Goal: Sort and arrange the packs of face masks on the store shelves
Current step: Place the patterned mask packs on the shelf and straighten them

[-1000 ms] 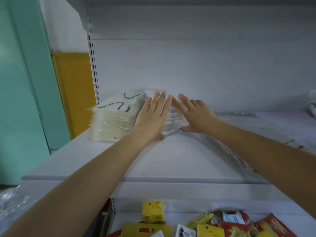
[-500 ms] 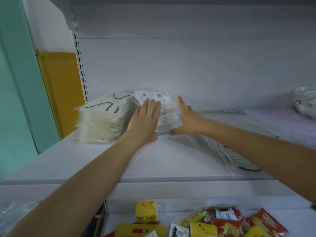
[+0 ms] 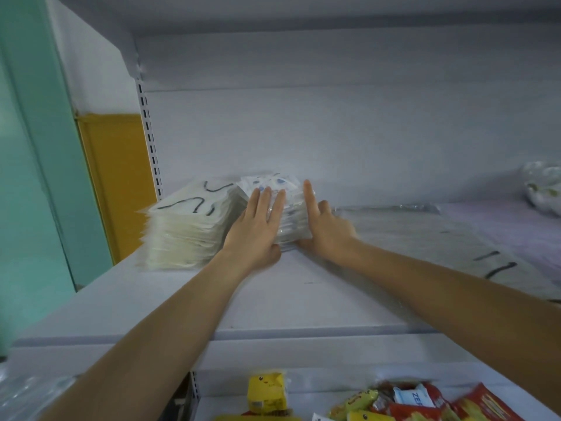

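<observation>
A stack of white mask packs with blue print stands at the back of the white shelf, against a taller stack of cream mask packs with black loops on its left. My left hand lies flat with straight fingers on the front of the blue-print stack. My right hand presses the stack's right side, index finger straight up, other fingers bent at the stack's side. More clear-wrapped mask packs lie flat to the right.
A white plastic bag sits at the far right of the shelf. Snack packets and a yellow carton fill the shelf below. A slotted upright, a yellow panel and a teal wall stand on the left.
Both hands have closed in on the blue-print stack, squeezing it between them. My right hand moved left against its side. The view has shifted slightly.
</observation>
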Tool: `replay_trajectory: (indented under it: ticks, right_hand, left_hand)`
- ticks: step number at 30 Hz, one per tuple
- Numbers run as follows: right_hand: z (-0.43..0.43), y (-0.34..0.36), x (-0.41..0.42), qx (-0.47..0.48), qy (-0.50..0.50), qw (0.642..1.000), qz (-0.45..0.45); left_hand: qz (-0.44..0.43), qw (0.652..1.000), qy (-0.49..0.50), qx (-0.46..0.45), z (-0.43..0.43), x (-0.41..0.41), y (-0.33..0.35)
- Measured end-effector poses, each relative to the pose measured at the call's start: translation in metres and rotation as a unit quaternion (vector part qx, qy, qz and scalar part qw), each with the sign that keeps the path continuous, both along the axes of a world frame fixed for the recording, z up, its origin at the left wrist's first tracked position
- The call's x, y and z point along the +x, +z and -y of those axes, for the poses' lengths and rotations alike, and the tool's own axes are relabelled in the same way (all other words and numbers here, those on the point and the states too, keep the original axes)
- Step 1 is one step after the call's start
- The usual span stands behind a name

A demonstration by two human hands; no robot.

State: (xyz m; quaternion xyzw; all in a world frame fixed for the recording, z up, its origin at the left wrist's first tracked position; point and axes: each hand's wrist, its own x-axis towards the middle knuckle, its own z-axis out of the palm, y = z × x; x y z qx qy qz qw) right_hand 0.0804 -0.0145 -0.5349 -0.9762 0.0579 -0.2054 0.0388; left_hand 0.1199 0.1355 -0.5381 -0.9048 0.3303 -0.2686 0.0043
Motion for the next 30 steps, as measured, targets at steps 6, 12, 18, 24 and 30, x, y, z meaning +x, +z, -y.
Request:
replay_trajectory:
  ticks: [6, 12, 18, 24, 30]
  right_hand:
    - [0.003, 0.005, 0.004, 0.054, -0.007, 0.998, 0.019]
    - [0.006, 0.008, 0.006, 0.310, 0.042, 0.950, -0.020]
    - [-0.013, 0.023, 0.001, 0.626, 0.108, 0.770, -0.052]
    - [-0.035, 0.032, 0.014, 0.703, -0.005, 0.711, -0.020]
    - [-0.039, 0.030, 0.025, 0.728, -0.031, 0.684, 0.018]
  left_hand:
    - [0.007, 1.000, 0.007, 0.003, 0.000, 0.003, 0.004]
    - [-0.003, 0.999, 0.024, -0.032, 0.000, 0.011, 0.012]
    - [-0.004, 0.998, 0.006, -0.056, -0.003, 0.012, 0.007]
    - [-0.017, 0.999, 0.003, -0.050, -0.003, 0.007, 0.004]
    - [-0.075, 0.992, 0.013, -0.097, -0.020, 0.002, 0.007]
